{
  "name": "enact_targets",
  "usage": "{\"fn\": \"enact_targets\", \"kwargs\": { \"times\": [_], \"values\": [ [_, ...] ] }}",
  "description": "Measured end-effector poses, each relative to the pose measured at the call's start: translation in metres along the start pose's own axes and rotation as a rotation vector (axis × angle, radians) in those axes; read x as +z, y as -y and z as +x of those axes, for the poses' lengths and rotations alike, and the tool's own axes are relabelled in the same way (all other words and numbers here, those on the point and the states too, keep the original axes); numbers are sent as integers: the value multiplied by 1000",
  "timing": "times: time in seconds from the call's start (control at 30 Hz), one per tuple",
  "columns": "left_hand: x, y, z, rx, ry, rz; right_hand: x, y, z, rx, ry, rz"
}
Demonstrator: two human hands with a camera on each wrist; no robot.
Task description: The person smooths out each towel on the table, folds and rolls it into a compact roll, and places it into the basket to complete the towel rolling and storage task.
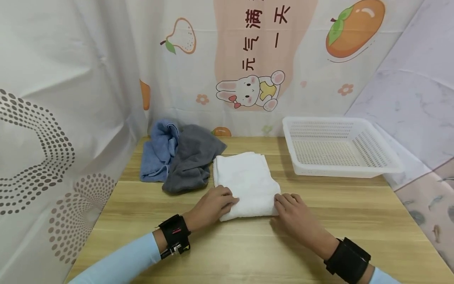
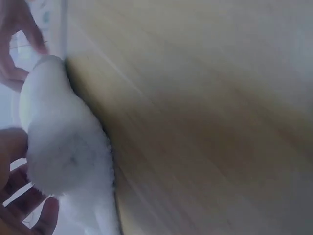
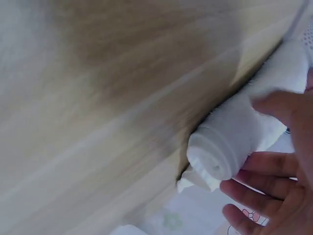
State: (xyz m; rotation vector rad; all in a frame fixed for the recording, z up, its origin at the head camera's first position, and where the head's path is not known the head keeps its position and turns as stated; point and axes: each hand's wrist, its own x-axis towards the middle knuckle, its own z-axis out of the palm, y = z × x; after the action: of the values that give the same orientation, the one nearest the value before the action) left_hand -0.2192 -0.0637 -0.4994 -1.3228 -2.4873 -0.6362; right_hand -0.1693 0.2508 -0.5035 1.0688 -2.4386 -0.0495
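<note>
**Q:** At lower centre of the head view, what lies between the two hands?

**A:** A white terry towel, folded into a long strip (image 1: 246,183), lying on the pale wooden tabletop (image 1: 319,236). Its near end is turned up into a small roll. The left hand (image 1: 211,205) has its fingers curled over the left end of that roll; the right hand (image 1: 292,211) has its fingers curled against the right end. The right wrist view shows the spiral end of the roll (image 3: 215,156) with the fingers (image 3: 259,183) wrapped beneath it. The left wrist view shows the rounded white bulk of the towel (image 2: 63,147) with fingertips (image 2: 29,210) at the lower left edge of the frame; both wrist views are blurred.

**Q:** Which step does this appear to be?

**A:** By judgement, the rolling of the towel, early on: only the near end is wound, while most of the strip lies flat toward the upper part of the frame. The next move would call for even pressure from both hands, so that the roll advances squarely and does not cone to one side.

**Q:** What else is shown?

**A:** At centre left, just beside the strip's far left corner, a crumpled grey cloth (image 1: 193,161) overlaps a crumpled blue cloth (image 1: 157,152). At centre right, apart from the towel, stands a white perforated plastic basket (image 1: 384,167). A printed cartoon backdrop with a rabbit (image 1: 250,92) hangs behind the table.
</note>
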Motion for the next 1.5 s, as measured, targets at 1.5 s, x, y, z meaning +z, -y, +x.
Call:
{"fn": "enact_targets", "kwargs": {
  "times": [1.5],
  "values": [
    [-1,22,4,-212,-19,-174,17,-33,2,176,49,589]
  ]
}}
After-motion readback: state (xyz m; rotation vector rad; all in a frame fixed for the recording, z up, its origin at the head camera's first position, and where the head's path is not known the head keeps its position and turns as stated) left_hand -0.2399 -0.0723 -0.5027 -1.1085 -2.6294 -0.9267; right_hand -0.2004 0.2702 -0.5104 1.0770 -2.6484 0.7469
